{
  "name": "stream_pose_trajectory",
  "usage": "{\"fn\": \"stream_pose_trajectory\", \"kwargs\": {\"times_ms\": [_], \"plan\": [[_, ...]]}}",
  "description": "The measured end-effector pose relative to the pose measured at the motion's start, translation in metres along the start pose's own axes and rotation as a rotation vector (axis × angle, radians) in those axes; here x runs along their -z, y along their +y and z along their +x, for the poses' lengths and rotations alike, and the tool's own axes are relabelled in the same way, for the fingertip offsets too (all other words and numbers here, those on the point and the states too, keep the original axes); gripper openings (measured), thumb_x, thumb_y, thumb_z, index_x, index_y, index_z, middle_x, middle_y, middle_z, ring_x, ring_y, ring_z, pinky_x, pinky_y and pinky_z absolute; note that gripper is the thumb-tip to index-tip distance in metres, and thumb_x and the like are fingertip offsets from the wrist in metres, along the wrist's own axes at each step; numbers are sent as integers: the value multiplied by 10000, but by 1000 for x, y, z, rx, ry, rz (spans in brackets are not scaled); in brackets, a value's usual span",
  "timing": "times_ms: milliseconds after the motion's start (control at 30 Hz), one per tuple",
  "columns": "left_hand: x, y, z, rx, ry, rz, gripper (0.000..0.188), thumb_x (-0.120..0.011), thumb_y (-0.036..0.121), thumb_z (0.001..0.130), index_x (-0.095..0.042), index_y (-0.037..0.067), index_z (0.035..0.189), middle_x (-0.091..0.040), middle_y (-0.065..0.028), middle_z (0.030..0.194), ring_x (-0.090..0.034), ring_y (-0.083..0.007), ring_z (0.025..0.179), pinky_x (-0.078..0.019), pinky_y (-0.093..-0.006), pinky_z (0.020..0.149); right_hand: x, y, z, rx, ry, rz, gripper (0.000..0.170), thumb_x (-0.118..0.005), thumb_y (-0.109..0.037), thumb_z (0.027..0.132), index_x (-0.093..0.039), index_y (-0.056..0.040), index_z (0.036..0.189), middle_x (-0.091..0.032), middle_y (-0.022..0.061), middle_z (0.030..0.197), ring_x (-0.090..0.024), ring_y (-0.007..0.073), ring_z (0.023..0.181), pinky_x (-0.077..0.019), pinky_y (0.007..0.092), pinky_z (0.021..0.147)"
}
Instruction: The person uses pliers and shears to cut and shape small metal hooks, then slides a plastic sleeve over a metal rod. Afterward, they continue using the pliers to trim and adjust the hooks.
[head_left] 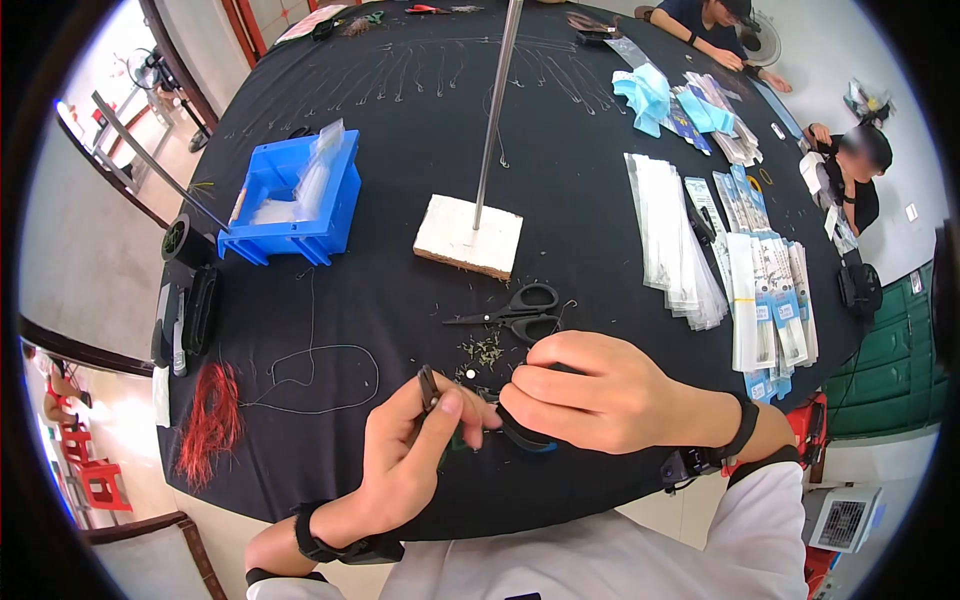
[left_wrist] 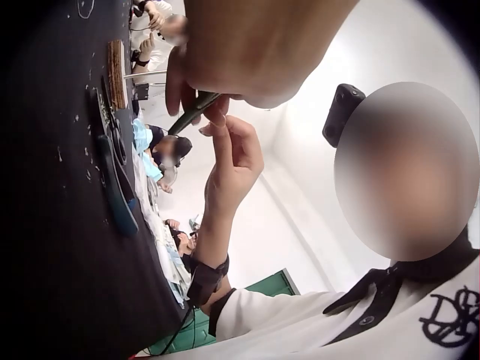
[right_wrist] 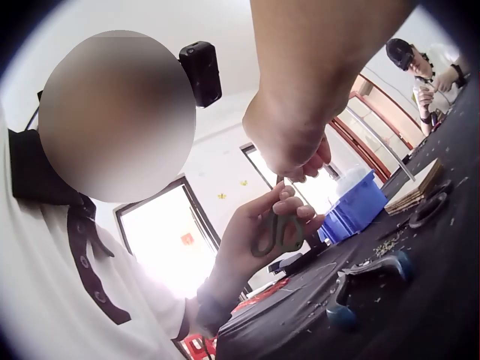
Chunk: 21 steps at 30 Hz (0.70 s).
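The left hand's (head_left: 408,460) fingers are grasping dark scissors (left_wrist: 189,116), probably keeping them ready. The right hand (head_left: 595,395) is curling, any grasp unclear.

Bright light, curved edges, dark corners — opening (right_wrist: 161,244) washed white

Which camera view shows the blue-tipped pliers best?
The right wrist view: there the blue-tipped pliers lie unobstructed, with both spread handles and their blue ends visible. The head view shows only part of them, beside the right hand; the left wrist view catches them low and nearly edge-on.
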<state>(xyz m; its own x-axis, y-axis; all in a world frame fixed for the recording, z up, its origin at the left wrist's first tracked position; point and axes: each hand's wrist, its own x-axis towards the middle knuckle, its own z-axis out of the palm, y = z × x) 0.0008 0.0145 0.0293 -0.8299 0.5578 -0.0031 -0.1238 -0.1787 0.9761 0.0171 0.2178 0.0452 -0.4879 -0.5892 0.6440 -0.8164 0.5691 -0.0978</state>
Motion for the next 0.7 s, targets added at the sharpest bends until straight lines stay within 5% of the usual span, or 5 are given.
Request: {"fn": "stream_pose_trajectory", "kwargs": {"times_ms": [300, 700], "plan": [[-3, 7, 0, 128, 27, 229, 138, -535, 56, 912, -605, -61, 932, -614, -60, 684, -573, -72, 636, -523, -237, 687, -1, 1, 3, 4, -10, 6, 171, -679, -28, 617, -641, -33, 783, -564, 46, 808, -572, 194, 709, -481, 253, 539], [-4, 12, 15, 113, 47, 102, 119, -531, 16, 895, -611, -69, 918, -574, -34, 620, -545, -58, 593, -536, -253, 678, -5, 13, 4, 5, 12, -48, 213, -668, -46, 596, -623, -9, 801, -548, 53, 803, -560, 201, 721, -486, 271, 558]]}}
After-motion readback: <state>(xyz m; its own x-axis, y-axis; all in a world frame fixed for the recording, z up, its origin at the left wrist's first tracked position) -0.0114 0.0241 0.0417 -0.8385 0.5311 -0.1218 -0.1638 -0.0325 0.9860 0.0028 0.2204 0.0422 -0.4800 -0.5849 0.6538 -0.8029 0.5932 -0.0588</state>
